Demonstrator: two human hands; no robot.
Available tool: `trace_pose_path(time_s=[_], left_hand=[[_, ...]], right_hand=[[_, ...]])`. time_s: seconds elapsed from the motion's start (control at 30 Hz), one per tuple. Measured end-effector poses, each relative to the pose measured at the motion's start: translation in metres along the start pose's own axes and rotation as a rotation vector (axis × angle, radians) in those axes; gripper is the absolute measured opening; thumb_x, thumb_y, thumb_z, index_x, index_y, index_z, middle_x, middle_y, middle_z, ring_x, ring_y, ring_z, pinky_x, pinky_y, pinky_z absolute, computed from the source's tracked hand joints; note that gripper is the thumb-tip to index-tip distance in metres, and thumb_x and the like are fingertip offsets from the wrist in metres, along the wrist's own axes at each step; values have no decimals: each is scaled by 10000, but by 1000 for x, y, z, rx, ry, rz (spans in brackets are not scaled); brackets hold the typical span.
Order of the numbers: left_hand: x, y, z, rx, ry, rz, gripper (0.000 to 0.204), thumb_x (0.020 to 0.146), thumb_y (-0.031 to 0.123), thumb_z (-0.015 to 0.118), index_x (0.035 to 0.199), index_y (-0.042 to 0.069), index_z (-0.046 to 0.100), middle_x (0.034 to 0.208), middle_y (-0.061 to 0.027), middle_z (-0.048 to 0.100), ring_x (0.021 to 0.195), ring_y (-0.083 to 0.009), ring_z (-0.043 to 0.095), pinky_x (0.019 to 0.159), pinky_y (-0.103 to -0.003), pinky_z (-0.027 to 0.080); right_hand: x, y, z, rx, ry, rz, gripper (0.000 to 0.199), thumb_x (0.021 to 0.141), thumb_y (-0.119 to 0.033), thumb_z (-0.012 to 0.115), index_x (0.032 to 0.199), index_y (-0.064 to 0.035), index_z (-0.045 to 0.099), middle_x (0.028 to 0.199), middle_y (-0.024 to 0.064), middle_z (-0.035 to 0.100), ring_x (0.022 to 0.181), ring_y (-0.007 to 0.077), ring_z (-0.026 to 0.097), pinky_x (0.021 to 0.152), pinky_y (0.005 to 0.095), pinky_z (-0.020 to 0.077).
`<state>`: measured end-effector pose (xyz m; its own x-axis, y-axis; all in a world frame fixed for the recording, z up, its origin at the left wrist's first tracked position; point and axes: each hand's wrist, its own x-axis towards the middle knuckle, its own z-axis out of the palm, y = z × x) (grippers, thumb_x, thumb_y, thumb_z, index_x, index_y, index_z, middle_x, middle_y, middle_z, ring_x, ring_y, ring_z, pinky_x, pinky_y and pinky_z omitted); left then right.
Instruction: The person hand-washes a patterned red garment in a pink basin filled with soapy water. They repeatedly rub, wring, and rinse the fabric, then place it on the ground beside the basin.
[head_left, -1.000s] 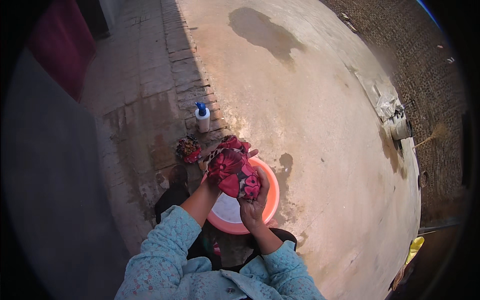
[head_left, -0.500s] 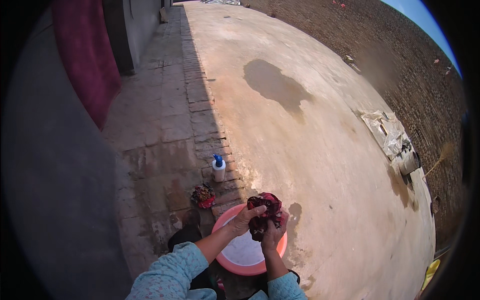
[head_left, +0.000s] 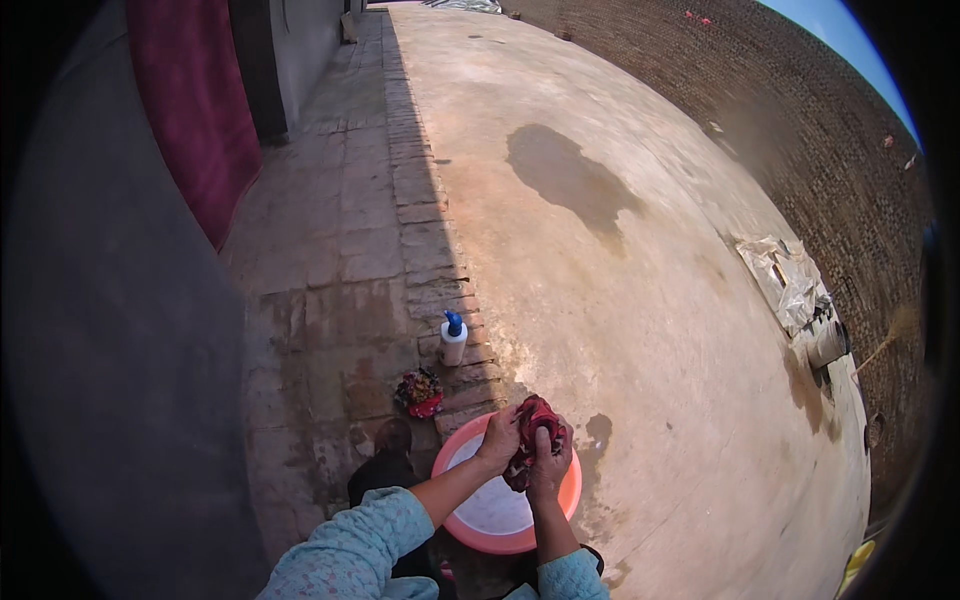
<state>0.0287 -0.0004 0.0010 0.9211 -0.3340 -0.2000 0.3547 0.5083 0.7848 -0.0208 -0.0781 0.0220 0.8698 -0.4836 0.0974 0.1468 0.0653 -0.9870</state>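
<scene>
Both my hands grip a bunched red patterned cloth [head_left: 535, 418] held over a pink round basin [head_left: 572, 492] on the ground. My left hand [head_left: 498, 442] clasps the cloth's left side. My right hand [head_left: 549, 462] squeezes it from below and to the right. The basin's inside looks pale, with water or suds that I cannot make out clearly. My sleeves are light blue with a small pattern.
A white bottle with a blue cap [head_left: 453, 340] stands on the brick edging beyond the basin. A small heap of coloured cloth [head_left: 419, 391] lies left of it. A dark red curtain [head_left: 195, 120] hangs on the left wall. Sacks and a broom [head_left: 795, 290] lie far right.
The view has tilted up, so the basin and hands now sit lower and smaller in the picture. The cloth, spread wider a second ago, is now bunched tight between both hands.
</scene>
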Motion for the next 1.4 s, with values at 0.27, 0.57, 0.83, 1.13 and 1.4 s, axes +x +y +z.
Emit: trace_pose_path(time_s=[0.27, 0.57, 0.83, 1.13, 1.4], left_hand=[[-14, 4, -9, 112, -21, -128, 256, 974, 216, 396, 931, 70, 602, 809, 23, 577, 715, -72, 533, 649, -238, 476], [-10, 60, 1, -206, -509, -296, 433, 802, 260, 706, 1105, -8, 552, 981, -49, 634, 851, -107, 612, 783, -256, 508], [0, 37, -8, 107, -111, -187, 641, 796, 456, 661, 1239, 39, 461, 1139, -108, 558, 1103, -227, 530, 894, -408, 465], [-11, 42, 3, -503, -242, -485, 705, 784, 663, 527, 1203, 97, 525, 1142, -110, 586, 1052, -254, 567, 884, -408, 482], [-24, 10, 6, -277, -90, -276, 141, 838, 140, 605, 971, 99, 586, 899, -6, 622, 792, -106, 605, 684, -270, 516]], right_hand=[[0, -1, 2, -313, -12, 20, 244, 775, -221, 722, 821, -45, 560, 808, 76, 591, 730, 205, 573, 650, 339, 464], [15, 20, -21, 979, -142, 684, 413, 893, -408, 505, 1133, -77, 560, 1048, 85, 621, 916, 220, 614, 817, 363, 521], [30, -21, -28, 873, -134, 357, 490, 780, -249, 625, 1202, -36, 498, 1149, 138, 582, 1007, 275, 592, 904, 417, 488], [-5, -42, 12, -106, -207, -167, 534, 716, 1, 670, 1209, -72, 480, 1042, 85, 541, 1016, 269, 539, 907, 388, 435], [22, -11, -7, 282, 13, 29, 129, 895, -129, 501, 917, -14, 556, 824, 39, 586, 699, 142, 577, 645, 271, 493]])
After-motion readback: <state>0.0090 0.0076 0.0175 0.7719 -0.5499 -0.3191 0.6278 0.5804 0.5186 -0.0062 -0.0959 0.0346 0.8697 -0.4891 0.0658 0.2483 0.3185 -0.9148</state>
